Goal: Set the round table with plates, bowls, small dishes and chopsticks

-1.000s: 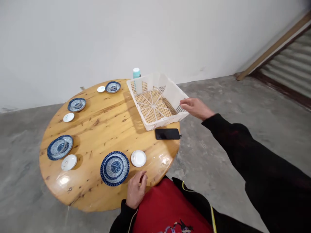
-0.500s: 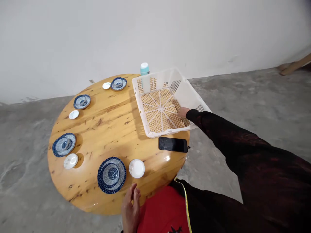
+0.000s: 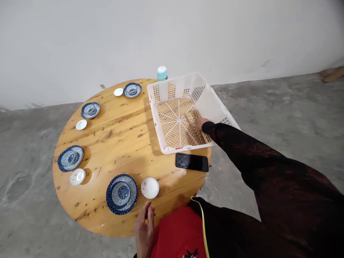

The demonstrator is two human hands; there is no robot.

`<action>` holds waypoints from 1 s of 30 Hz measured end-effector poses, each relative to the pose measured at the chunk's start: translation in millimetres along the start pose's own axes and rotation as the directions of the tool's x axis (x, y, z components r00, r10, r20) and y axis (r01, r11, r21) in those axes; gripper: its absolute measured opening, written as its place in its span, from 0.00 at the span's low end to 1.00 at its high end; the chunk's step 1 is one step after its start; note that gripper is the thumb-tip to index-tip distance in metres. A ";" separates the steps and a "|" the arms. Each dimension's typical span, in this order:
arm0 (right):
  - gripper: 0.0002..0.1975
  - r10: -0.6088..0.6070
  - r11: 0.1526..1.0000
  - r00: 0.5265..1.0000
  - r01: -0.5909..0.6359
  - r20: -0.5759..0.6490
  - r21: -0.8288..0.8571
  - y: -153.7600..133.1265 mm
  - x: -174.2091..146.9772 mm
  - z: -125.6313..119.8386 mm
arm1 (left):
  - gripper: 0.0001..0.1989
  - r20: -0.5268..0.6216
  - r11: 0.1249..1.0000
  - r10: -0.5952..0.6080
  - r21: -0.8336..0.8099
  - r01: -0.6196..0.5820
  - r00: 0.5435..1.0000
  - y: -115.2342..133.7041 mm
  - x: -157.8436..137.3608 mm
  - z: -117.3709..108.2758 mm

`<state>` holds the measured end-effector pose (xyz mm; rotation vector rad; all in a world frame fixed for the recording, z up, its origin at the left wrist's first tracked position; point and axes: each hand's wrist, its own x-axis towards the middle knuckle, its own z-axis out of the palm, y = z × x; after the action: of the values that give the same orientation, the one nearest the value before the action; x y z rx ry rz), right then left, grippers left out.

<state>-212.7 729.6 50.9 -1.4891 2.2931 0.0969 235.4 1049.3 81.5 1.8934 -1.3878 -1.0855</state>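
Observation:
My right hand reaches down into a white plastic basket. Its fingers close on thin wooden chopsticks lying along the basket's right side; how many it grips is hidden. One stick pokes out left of the fingertips, apart from the bundle. My left hand hangs at the table's near edge, holding nothing, fingers loosely bent and apart. Just beyond it are a small white dish and a blue-patterned plate bearing a matching bowl.
On the round wooden table, more plates with bowls and small white dishes line the left rim. A black phone lies before the basket. A turquoise-and-white flask stands behind it.
My right hand stays in the basket, and a chopstick now shows separated to the left of its fingers. My left hand has barely moved. The view has shifted slightly.

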 end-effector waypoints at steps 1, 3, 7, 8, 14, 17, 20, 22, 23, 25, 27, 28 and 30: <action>0.27 0.019 1.000 0.999 -0.019 0.032 -0.018 0.6 0.6 0.7 | 0.31 0.000 1.000 0.005 0.006 -0.005 1.000 0.0 0.4 0.0; 0.27 0.050 0.998 0.996 -0.046 0.080 -0.050 1.8 0.5 2.5 | 0.31 0.006 1.000 0.012 0.017 -0.012 1.000 -0.4 1.3 -0.1; 0.24 0.060 0.993 0.992 -0.048 0.112 -0.106 6.6 -2.9 4.6 | 0.31 0.018 0.999 0.026 0.022 -0.026 1.000 -0.6 3.8 0.6; 0.24 0.058 0.992 0.992 -0.045 0.110 -0.120 8.0 -4.0 4.6 | 0.30 0.018 0.999 0.035 0.021 -0.035 0.999 -0.1 4.5 1.2; 0.27 0.034 0.985 0.991 -0.011 0.131 -0.172 4.7 -8.5 8.4 | 0.32 0.018 0.998 0.054 0.012 -0.054 0.998 6.3 7.0 6.8; 0.26 0.002 0.982 0.988 0.026 0.152 -0.186 -4.0 -6.9 12.2 | 0.33 0.009 0.999 0.043 0.008 -0.043 0.999 8.7 7.2 8.5; 0.25 -0.008 0.981 0.989 0.036 0.147 -0.188 -9.3 -3.3 10.8 | 0.33 0.011 0.999 0.036 0.006 -0.036 0.999 10.0 7.0 9.0; 0.26 0.012 0.982 0.996 0.006 0.094 -0.188 -8.7 -0.9 7.0 | 0.33 0.013 1.000 0.029 0.011 -0.029 0.999 10.0 6.7 8.9; 0.27 0.027 0.983 0.998 -0.016 0.055 -0.185 -7.1 0.2 5.0 | 0.33 0.012 1.000 0.026 0.014 -0.026 1.000 9.7 6.6 8.9; 0.28 0.057 0.984 0.998 -0.059 -0.014 -0.170 -2.8 1.9 2.3 | 0.34 0.008 1.000 0.020 0.024 -0.020 1.000 8.5 6.5 9.1; 0.29 0.072 0.985 0.997 -0.076 -0.031 -0.157 1.3 3.0 2.7 | 0.34 0.003 0.999 0.018 0.036 -0.018 1.000 7.1 6.6 9.8; 0.29 0.072 0.986 0.997 -0.075 -0.023 -0.150 2.6 3.4 4.1 | 0.35 0.003 0.999 0.019 0.043 -0.019 1.000 6.5 6.5 10.3; 0.26 0.061 0.989 0.998 -0.060 -0.002 -0.136 3.3 4.0 8.4 | 0.35 0.001 0.998 0.024 0.055 -0.024 1.000 6.0 6.2 11.4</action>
<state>-214.6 729.8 41.3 -1.4833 2.3717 0.2776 223.5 1041.9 78.5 1.9107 -1.4503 -1.0463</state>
